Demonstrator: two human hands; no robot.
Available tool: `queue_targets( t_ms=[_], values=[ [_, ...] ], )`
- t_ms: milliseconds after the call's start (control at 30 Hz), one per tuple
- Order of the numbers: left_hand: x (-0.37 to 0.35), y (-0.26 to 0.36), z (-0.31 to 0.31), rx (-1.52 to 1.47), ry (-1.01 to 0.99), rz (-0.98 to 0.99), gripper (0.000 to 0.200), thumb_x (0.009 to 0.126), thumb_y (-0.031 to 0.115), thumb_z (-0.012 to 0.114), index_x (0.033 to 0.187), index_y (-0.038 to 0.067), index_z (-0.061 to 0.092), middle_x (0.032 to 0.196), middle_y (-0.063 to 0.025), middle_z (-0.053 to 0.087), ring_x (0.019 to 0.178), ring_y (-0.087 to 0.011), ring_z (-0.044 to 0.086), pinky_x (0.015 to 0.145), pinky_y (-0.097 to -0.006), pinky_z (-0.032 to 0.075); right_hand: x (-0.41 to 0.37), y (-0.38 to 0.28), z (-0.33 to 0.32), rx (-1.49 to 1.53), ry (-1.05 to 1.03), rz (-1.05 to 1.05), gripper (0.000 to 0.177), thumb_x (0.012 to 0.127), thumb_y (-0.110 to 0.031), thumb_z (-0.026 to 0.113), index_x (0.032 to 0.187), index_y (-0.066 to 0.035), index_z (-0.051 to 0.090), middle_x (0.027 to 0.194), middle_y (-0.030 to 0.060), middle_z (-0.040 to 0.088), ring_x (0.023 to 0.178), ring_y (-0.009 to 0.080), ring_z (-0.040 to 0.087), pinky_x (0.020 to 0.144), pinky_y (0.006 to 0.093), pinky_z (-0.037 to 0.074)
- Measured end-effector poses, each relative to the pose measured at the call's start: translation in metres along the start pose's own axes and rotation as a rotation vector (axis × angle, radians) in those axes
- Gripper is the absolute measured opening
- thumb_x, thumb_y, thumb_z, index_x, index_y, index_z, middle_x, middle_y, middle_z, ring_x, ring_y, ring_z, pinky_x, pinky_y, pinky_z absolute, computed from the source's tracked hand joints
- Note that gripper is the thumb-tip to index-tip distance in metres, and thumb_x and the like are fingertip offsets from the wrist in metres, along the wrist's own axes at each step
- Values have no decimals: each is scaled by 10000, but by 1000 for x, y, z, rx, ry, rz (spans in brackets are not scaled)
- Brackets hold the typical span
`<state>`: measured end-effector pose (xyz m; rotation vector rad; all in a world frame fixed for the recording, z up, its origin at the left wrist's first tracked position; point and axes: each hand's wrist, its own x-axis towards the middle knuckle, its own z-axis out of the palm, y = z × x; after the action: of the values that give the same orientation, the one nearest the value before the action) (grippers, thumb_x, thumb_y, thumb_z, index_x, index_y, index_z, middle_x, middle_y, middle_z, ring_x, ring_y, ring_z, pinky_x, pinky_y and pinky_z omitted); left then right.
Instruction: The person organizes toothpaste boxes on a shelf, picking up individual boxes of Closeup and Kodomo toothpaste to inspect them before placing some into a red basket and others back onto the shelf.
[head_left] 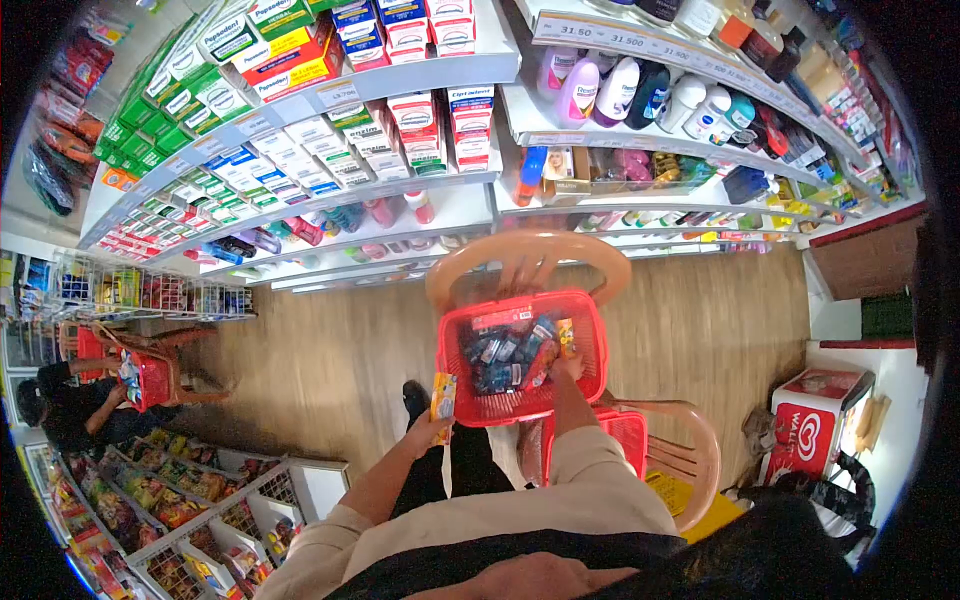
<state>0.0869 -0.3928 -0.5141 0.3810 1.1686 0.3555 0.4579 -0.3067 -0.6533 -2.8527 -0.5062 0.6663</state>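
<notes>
My left hand (pixel 428 434) is closed around a yellow-and-white packet (pixel 443 396), held upright just left of a red basket (pixel 450 345). The basket rests on a brown plastic chair (pixel 597 250) and holds a pile of blue, dark and red packaged items (pixel 503 352). Inside the basket's right side, my right hand (pixel 568 368) has its fingers at a small yellow-orange packet (pixel 566 335) and seems to grip it. Part of its fingers is hard to make out.
Shelves with toothpaste boxes (pixel 290 70) and deodorants (pixel 618 90) stand ahead. A second red basket (pixel 625 436) and chair (pixel 690 450) are close on the right. A person in black (pixel 75 405) sits at far left. A freezer (pixel 808 425) stands at right.
</notes>
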Motion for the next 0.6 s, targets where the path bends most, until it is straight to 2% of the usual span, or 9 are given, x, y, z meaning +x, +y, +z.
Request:
queue_targets(
  t_ms=[33,100,200,267,333,433,500,533,600],
  values=[
    [-1,0,0,-42,17,6,371,905,201,725,1179,76,509,912,-30,621,746,-166,639,617,-339,562,10,9,12,1,1,-4,377,830,-227,700,1133,-31,593,1166,213,631,1124,359,597,956,490,490],
    [-6,4,3,-31,71,-30,367,902,199,728,1173,81,510,909,-29,620,739,-162,637,618,-338,561,18,19,25,14,-66,-1,752,747,-352,812,1330,-58,439,1355,244,485,1219,435,513,1012,490,466],
    [17,-32,-25,-151,57,-79,365,896,196,734,1167,92,513,902,-28,618,728,-157,632,617,-335,561,-17,-13,-24,-108,-171,-52,536,845,-283,681,1286,-56,480,1263,220,557,1256,399,489,1001,480,456],
    [22,-38,-31,-281,-15,-83,366,894,195,736,1167,98,513,898,-28,616,724,-155,630,615,-334,560,-32,-25,-38,-172,-160,-2,579,845,-314,682,1307,-50,453,1253,216,561,1264,403,479,999,474,460],
    [7,-24,-18,-112,32,-54,368,895,191,733,1175,101,511,894,-27,619,721,-155,632,613,-331,561,-34,-30,-40,-235,-145,46,624,846,-344,683,1328,-43,425,1243,213,566,1272,407,469,997,467,464],
    [7,-26,-9,-218,26,23,351,904,212,724,1167,98,522,887,-26,621,715,-153,632,602,-324,557,-17,-9,-23,-12,-127,125,711,828,-371,712,1355,-33,375,1167,206,613,1182,418,550,967,476,490],
    [24,-41,-26,-341,-48,-19,338,909,225,719,1158,97,531,883,-23,622,710,-150,630,598,-322,554,-3,13,1,165,-135,-76,576,936,-457,556,1342,-80,398,1032,274,666,979,452,653,841,530,519],
    [33,-42,-33,-460,-123,-76,327,913,239,714,1150,96,539,878,-21,622,706,-148,629,593,-320,551,-10,6,-8,173,-135,-94,576,936,-457,556,1342,-80,398,1032,274,666,979,452,653,841,530,519],
    [15,-19,-18,-400,-82,-43,300,921,260,705,1121,89,563,866,-20,624,694,-145,627,586,-318,545,-31,-1,-34,149,-247,-93,832,797,-375,758,1430,-85,303,1134,272,647,1051,450,636,909,529,508]
  ],
)
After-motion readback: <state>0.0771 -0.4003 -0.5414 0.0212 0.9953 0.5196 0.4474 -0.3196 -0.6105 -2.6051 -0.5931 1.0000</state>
